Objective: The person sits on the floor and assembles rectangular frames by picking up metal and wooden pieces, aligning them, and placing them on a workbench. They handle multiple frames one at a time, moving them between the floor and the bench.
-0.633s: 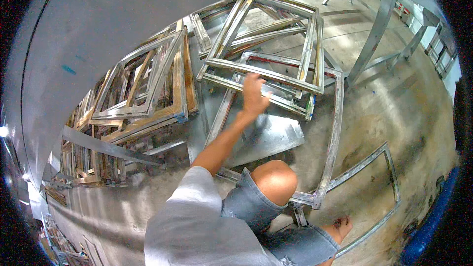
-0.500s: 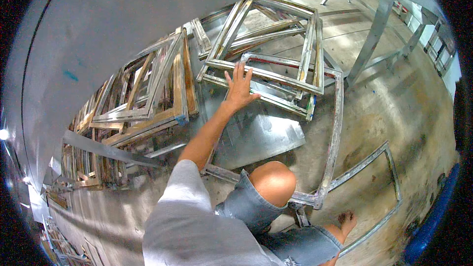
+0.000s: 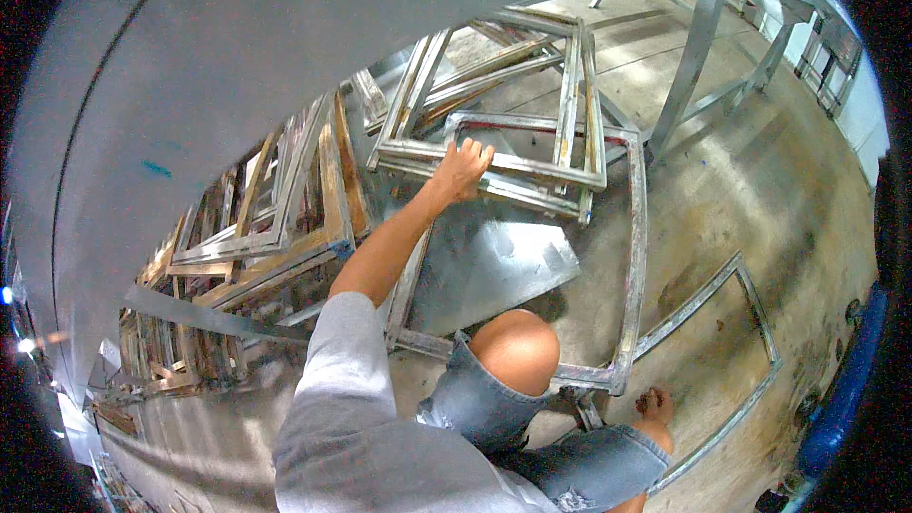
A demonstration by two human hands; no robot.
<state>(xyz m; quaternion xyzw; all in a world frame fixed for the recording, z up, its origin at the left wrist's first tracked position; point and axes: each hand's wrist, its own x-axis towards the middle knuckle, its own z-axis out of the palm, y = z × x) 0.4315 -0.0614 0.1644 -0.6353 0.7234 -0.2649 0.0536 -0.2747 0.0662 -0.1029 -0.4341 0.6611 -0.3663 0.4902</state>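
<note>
My left hand [image 3: 463, 171] reaches forward with its fingers curled over the near bar of a rectangular metal frame [image 3: 541, 166]. This frame leans among several others of the same kind, stacked at a slant under a large grey panel. Below them, a bigger worn metal frame [image 3: 635, 256] stands around a flat shiny metal sheet [image 3: 503, 271], close to my bent knee. Its far bar passes behind the held stack. My right hand is out of the picture.
Many more metal and wooden frames [image 3: 285, 199] lean packed together on the left. Overhead the grey panel [image 3: 237, 38] spans the upper left. Another thin frame [image 3: 771, 361] lies on the concrete floor at right, beside a blue cylinder-like object [image 3: 841, 408]. Metal legs [image 3: 693, 66] stand behind.
My left hand was spread over the frame's near bar; its fingers have now curled round it. The whole view has shifted slightly.
</note>
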